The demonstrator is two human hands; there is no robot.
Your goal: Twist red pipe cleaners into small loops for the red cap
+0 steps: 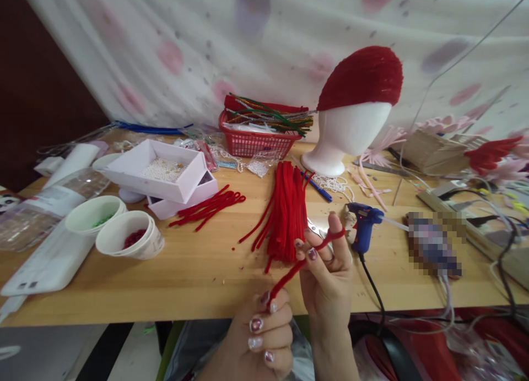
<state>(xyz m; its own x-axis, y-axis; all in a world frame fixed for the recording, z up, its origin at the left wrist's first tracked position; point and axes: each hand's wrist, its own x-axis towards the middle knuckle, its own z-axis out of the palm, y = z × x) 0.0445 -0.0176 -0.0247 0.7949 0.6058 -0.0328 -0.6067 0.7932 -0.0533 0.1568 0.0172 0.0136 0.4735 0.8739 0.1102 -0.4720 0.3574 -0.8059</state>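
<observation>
A red fuzzy pipe cleaner [287, 282] is stretched between my two hands above the table's front edge. My left hand [264, 337] is closed in a fist around its lower end. With thumb and fingers, my right hand [328, 271] pinches the upper part, which bends over a raised fingertip. Part of a pair of silver scissors [316, 227] shows behind my right hand; whether the hand holds them is hidden. A thick bundle of red pipe cleaners [285, 216] lies just beyond my hands. Farther left, several looped red pipe cleaners [210, 206] rest beside a white box.
A blue glue gun [363, 224] stands right of my hands, its cord hanging over the edge. Behind are a white foam head [351, 130] with a red cap and a red basket [260, 141]. Paper cups [152, 246] and a white box [155, 174] with beads are left.
</observation>
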